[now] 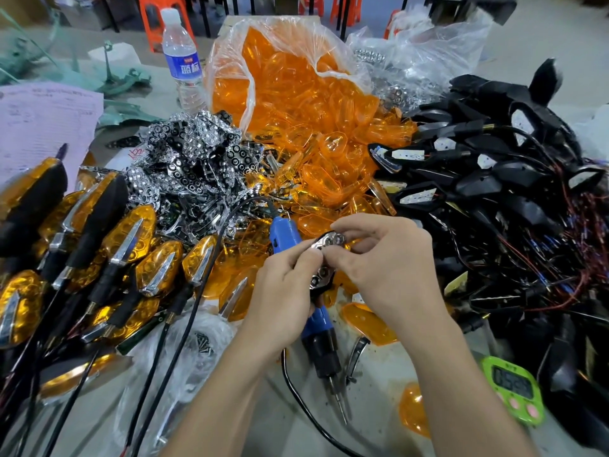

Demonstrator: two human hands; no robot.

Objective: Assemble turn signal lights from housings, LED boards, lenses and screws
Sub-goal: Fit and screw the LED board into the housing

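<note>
Green timer (512, 389) sat nearest you on the right of the table (389, 371), and the blue electric screwdriver (318, 328) lay beside it under your hands, bit towards you. Your left hand (283, 291) and right hand (382, 258) met above it, the fingers of both curled and pinching one black housing (323, 280) with a chrome reflector seated in it. Finished amber lights (131, 239) lay heaped to the left and wired black housings (494, 179) to the right. Beyond were loose chrome reflectors (191, 153), the bag of orange lenses (296, 103) and a water bottle (183, 57).
</note>
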